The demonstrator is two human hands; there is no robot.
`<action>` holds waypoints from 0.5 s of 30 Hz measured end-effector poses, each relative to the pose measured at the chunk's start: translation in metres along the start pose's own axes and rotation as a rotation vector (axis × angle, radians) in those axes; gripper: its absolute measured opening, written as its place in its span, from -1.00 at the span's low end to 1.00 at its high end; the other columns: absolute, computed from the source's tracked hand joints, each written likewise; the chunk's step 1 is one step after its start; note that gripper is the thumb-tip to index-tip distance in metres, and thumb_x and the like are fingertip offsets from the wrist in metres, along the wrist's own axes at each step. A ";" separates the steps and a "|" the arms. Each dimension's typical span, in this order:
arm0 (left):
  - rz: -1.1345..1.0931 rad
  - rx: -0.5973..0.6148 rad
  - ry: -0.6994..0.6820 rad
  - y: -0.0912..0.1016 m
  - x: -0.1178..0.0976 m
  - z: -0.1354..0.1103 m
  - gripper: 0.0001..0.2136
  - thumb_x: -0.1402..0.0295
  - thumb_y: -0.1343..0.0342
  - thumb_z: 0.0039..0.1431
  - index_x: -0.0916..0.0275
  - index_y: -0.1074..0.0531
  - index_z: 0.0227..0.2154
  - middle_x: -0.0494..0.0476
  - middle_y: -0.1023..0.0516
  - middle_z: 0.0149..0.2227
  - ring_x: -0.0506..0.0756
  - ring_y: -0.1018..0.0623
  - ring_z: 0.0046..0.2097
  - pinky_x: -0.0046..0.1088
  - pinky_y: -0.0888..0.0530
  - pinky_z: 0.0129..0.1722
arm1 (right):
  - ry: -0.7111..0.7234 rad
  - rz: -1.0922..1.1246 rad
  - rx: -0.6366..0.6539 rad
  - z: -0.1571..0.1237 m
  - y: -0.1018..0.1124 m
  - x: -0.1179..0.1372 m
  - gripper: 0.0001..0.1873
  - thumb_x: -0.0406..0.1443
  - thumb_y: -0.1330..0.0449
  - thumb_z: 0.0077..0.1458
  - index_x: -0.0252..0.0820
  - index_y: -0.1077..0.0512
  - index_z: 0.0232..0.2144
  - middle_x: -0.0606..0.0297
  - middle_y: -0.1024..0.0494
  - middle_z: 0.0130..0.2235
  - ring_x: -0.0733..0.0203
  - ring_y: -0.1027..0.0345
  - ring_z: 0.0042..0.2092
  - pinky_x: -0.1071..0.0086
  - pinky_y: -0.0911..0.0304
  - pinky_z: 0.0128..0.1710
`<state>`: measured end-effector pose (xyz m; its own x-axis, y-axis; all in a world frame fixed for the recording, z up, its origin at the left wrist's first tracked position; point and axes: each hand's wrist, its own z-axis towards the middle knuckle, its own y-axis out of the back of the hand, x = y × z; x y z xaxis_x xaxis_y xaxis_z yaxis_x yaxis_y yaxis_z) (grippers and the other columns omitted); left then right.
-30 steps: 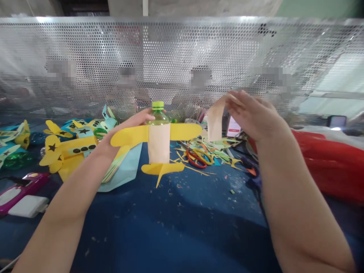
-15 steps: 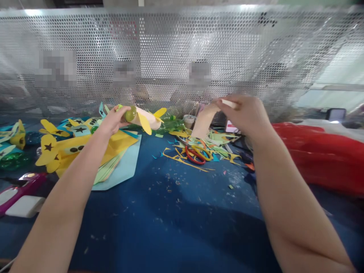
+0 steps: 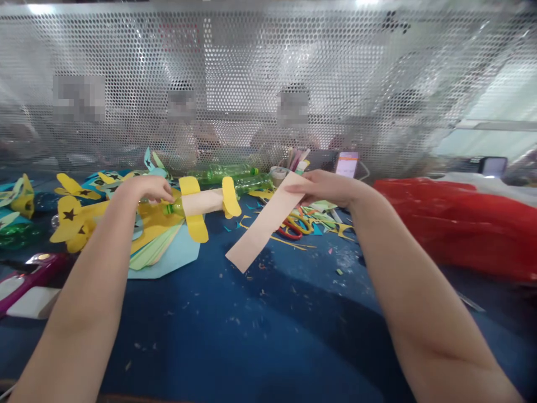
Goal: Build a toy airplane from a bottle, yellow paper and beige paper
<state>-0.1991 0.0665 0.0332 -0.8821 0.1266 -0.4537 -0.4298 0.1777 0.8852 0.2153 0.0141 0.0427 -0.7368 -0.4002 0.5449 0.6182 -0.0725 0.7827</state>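
My left hand (image 3: pixel 146 189) is closed on the cap end of a green plastic bottle plane (image 3: pixel 205 202). The bottle lies level, wrapped in tan paper, with yellow paper wings. It hangs just above a stack of coloured paper sheets (image 3: pixel 163 246). My right hand (image 3: pixel 325 187) pinches the top end of a long tan paper strip (image 3: pixel 265 223). The strip slants down to the left over the blue table (image 3: pixel 260 336), close to the plane's tail.
Finished yellow and blue paper planes (image 3: pixel 79 215) lie at the left. Scissors (image 3: pixel 293 226) and paper scraps sit behind the strip. Red cloth (image 3: pixel 461 224) covers the right. A perforated metal screen (image 3: pixel 268 84) closes the back, with people behind it. A pink device (image 3: pixel 29 274) is at the left edge.
The bottle plane went from upright to lying level, lower over the paper stack. My right hand dropped and swung the tan strip down towards the plane.
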 end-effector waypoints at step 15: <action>-0.132 0.135 -0.468 -0.088 -0.138 -0.032 -0.58 0.22 -0.25 -0.06 0.21 -0.43 -0.10 0.01 -0.56 -0.45 0.06 -0.46 -0.49 -0.47 -0.27 -0.51 | -0.112 0.384 0.262 -0.005 0.015 -0.013 -0.77 -0.23 -0.16 0.16 -0.14 -0.56 -0.19 0.16 -0.65 -0.13 0.12 -0.54 -0.07 0.23 -0.52 -0.11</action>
<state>-0.0453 0.0025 0.0213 -0.6278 0.5131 -0.5853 -0.4758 0.3422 0.8103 0.2355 0.0132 0.0459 -0.5021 -0.2511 0.8275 0.7724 0.3001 0.5597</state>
